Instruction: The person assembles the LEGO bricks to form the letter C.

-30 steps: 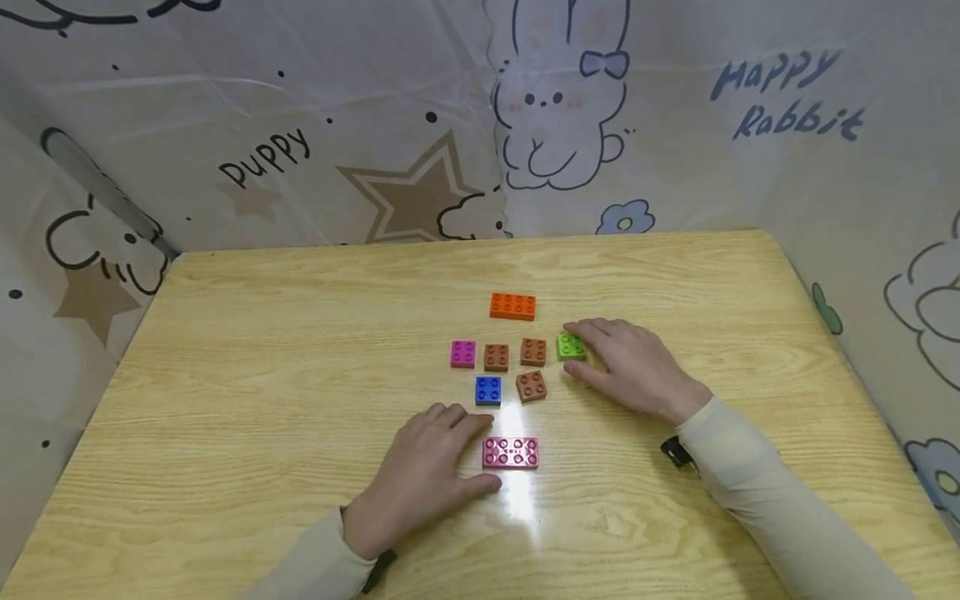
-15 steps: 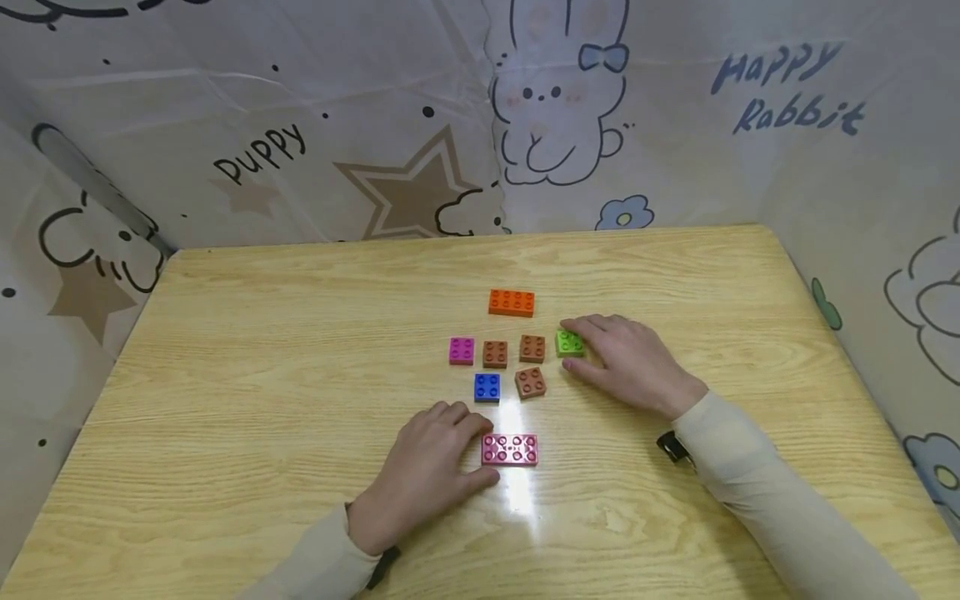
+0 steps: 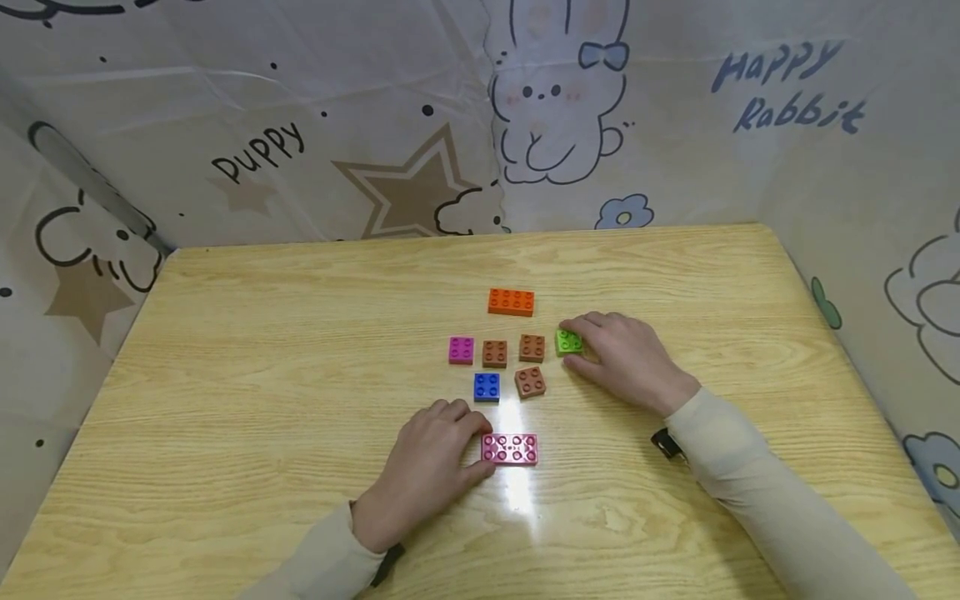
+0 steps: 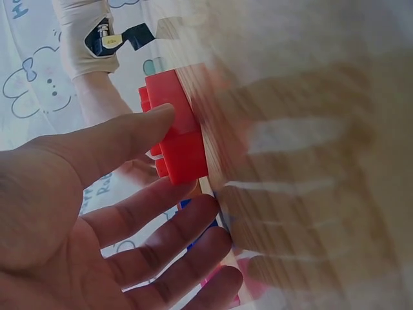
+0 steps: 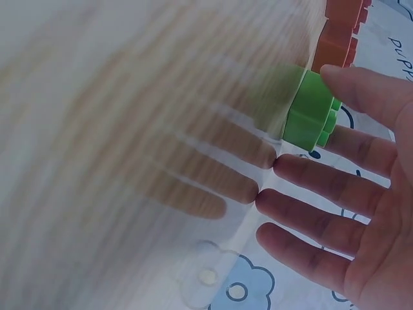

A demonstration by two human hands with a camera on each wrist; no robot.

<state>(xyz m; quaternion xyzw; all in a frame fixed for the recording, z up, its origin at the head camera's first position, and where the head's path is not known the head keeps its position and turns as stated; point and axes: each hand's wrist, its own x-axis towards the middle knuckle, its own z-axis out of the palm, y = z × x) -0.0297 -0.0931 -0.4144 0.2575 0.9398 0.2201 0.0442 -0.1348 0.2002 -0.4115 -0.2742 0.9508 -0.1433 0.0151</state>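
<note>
My left hand (image 3: 427, 475) pinches the left end of a long pinkish-red toy building brick (image 3: 517, 449) between thumb and index finger. In the left wrist view the thumb lies on this red brick's (image 4: 184, 158) near side, the index fingertip at its opposite side, and the other fingers spread loosely. Farther right, my right hand (image 3: 630, 358) holds a small lime-green building brick (image 3: 568, 342), thumb on its near side and index finger at its far side. The right wrist view shows the green brick (image 5: 306, 116) standing on the table, thumb tip against it, other fingertips touching the tabletop.
Between the hands lie a blue brick (image 3: 487, 387), a magenta brick (image 3: 461, 350) and three brown bricks (image 3: 494, 353). A long orange brick (image 3: 512, 302) lies behind them. The wooden table (image 3: 262, 350) backs onto a printed cloth wall (image 3: 337, 100).
My left thumb and index finger have closed in on the ends of the pinkish-red brick's sides. The right hand's thumb and wrist have shifted slightly at the green brick. The bricks stay in place.
</note>
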